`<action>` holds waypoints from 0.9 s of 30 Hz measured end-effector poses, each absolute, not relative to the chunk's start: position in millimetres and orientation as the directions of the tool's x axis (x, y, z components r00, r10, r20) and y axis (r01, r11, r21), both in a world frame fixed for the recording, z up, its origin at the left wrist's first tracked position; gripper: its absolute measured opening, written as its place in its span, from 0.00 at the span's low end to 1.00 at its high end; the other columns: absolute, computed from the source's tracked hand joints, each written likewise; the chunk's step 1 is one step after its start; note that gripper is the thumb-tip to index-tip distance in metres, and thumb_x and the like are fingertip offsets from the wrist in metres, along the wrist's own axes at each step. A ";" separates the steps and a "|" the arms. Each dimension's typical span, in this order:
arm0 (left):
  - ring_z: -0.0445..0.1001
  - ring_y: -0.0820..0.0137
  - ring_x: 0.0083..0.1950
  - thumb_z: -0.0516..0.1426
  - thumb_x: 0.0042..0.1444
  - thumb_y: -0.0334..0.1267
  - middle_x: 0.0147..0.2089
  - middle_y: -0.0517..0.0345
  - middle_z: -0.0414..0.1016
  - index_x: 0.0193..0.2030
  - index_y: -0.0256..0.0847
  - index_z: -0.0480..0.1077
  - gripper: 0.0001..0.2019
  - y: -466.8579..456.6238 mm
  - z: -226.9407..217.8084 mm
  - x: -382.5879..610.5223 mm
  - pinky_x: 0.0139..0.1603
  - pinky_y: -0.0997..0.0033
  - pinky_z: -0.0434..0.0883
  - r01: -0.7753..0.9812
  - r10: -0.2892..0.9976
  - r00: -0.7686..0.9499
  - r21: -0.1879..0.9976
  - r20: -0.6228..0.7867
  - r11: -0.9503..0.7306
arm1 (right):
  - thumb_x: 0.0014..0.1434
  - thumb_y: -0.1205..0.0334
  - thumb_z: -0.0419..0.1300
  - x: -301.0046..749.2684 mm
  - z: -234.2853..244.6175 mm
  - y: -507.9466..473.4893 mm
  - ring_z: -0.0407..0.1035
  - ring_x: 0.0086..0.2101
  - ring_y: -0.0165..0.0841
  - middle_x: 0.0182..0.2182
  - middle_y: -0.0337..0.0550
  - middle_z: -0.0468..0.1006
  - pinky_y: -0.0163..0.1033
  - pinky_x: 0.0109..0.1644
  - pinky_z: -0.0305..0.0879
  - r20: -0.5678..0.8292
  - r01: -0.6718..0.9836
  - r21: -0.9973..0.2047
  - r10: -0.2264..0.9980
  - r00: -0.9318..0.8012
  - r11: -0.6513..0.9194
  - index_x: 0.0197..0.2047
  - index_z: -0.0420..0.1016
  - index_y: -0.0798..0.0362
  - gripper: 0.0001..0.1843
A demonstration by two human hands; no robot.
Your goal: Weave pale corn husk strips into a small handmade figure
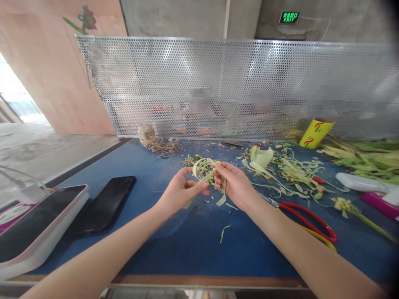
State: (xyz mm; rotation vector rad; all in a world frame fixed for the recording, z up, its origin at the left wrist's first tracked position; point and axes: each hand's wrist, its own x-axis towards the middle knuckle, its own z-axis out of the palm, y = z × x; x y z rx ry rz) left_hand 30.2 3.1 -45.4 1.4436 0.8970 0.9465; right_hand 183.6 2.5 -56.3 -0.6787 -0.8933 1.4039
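Note:
Over the middle of the blue table, a pale green strip of plant leaf or husk [223, 197] is bent into a loop between my hands. My left hand [182, 187] pinches the strip's lower left part between thumb and fingers. At the loop's upper right, my right hand [235, 182] is closed on the same strip, and a loose end hangs below its fingers. Small green sprigs [191, 160] lie just behind the loop. Scissors [307, 216] with red and yellow handles rest partly hidden by my right forearm.
Strip scraps [296, 168] litter the right side, near a husk stalk [358, 214], a pile of leaves [368, 160] and a yellow roll [316, 133]. A black phone [106, 203] and a twine ball [146, 135] are left. A perforated metal screen [218, 66] stands behind.

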 end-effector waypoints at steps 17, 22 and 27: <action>0.68 0.77 0.21 0.54 0.52 0.36 0.22 0.65 0.71 0.43 0.40 0.57 0.13 -4.0 -45.4 35.6 0.21 0.79 0.66 -0.072 0.894 0.311 0.946 0.323 -0.317 | 0.49 0.57 0.60 177.4 -54.4 -7.2 0.65 0.24 0.26 0.23 0.37 0.73 0.33 0.28 0.56 0.118 -0.348 -0.936 0.977 -0.175 0.051 0.41 0.74 0.47 0.14; 0.68 0.76 0.19 0.56 0.50 0.36 0.23 0.65 0.72 0.35 0.42 0.52 0.13 -1.9 -44.8 36.6 0.16 0.79 0.65 -0.172 0.920 0.279 0.957 0.275 -0.234 | 0.47 0.59 0.61 178.3 -55.8 -4.8 0.66 0.30 0.30 0.29 0.38 0.75 0.36 0.35 0.60 0.188 -0.320 -0.937 0.976 -0.114 0.143 0.37 0.77 0.46 0.11; 0.68 0.76 0.19 0.58 0.48 0.40 0.22 0.63 0.71 0.32 0.38 0.59 0.11 -2.7 -44.6 37.2 0.14 0.79 0.64 -0.165 0.936 0.309 0.979 0.168 -0.121 | 0.46 0.58 0.62 179.7 -58.2 -2.8 0.63 0.28 0.29 0.31 0.39 0.75 0.36 0.31 0.58 0.223 -0.281 -0.940 0.972 -0.072 0.195 0.35 0.77 0.47 0.10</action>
